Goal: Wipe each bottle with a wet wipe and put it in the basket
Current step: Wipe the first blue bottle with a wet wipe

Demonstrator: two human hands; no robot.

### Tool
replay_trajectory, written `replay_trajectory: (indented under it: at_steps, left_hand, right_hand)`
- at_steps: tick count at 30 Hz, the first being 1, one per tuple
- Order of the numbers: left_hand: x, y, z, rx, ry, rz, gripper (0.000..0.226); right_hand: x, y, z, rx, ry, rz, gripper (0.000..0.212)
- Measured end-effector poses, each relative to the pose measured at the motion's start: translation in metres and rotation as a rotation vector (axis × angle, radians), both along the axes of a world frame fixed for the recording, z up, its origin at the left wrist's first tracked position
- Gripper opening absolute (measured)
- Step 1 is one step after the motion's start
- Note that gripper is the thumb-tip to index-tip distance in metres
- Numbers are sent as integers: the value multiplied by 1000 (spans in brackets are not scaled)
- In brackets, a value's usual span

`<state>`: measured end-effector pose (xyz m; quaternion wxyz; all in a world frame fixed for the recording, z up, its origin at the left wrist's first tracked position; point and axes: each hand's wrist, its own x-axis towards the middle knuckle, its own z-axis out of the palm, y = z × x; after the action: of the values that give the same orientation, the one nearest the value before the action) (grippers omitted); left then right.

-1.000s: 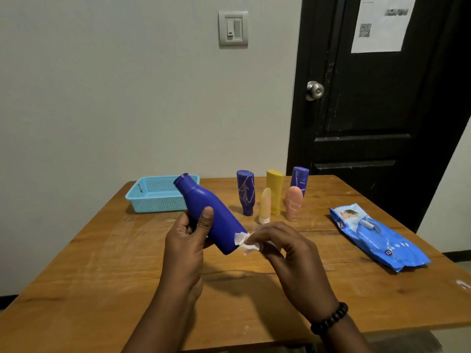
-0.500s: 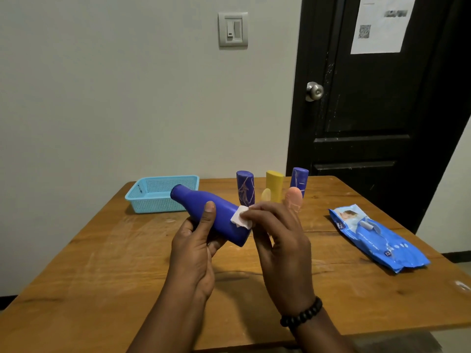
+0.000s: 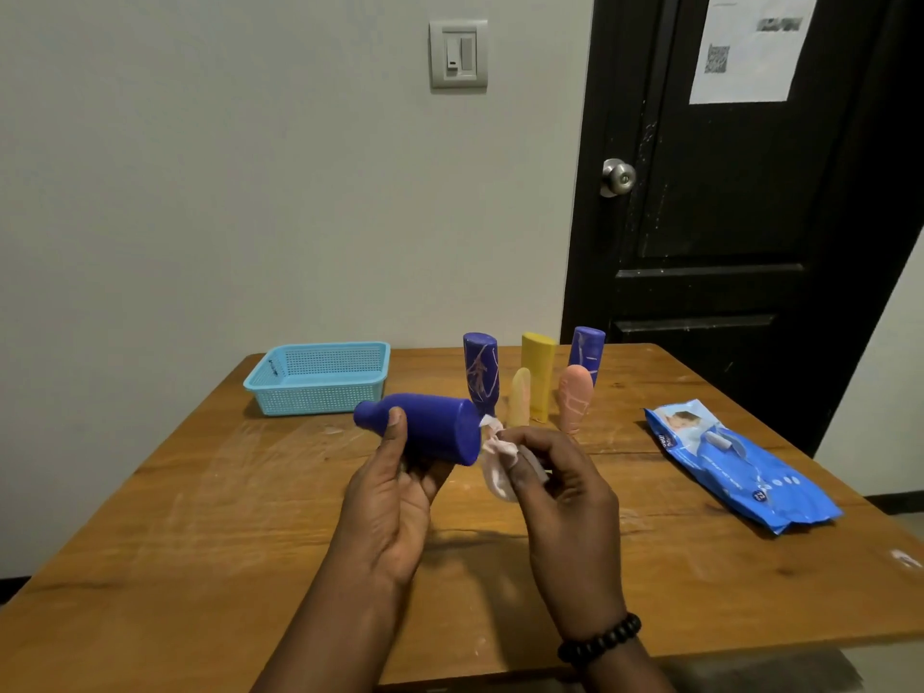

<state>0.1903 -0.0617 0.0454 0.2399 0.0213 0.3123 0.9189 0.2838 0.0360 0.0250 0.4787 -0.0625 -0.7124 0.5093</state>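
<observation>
The left hand (image 3: pixel 395 497) is gripping a blue bottle (image 3: pixel 425 432) lying sideways above the table (image 3: pixel 200 542). The right hand (image 3: pixel 560 492) is pinching a wipe (image 3: pixel 497 467) against its base. A basket (image 3: pixel 320 375) is sitting behind.

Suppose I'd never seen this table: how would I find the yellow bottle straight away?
Start at the wooden table and look to its far edge, right of the blue basket, where five bottles stand in a cluster. The yellow bottle is the middle one of the back row, between two scribbled dark blue bottles. It is the tallest bright yellow one; the small bottle before it is paler.
</observation>
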Motion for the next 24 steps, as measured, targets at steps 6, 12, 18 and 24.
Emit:
replay_trajectory:
  at_steps: [6,12,18,24]
  left_hand:
    - [1,-3,0,41,-50,-134,50]
    - [1,-9,1,90,20,-203,34]
    - [5,-11,-8,-3,141,-231,64]
    - [13,-11,-9,-13,265,-281,52]
  right_hand:
    - [5,-2,4,179,-43,106,27]
    - [9,-6,4,268,-109,227,27]
    - [0,-8,11,382,-97,112,23]
    - [-19,-6,33,626,-46,-136,27]
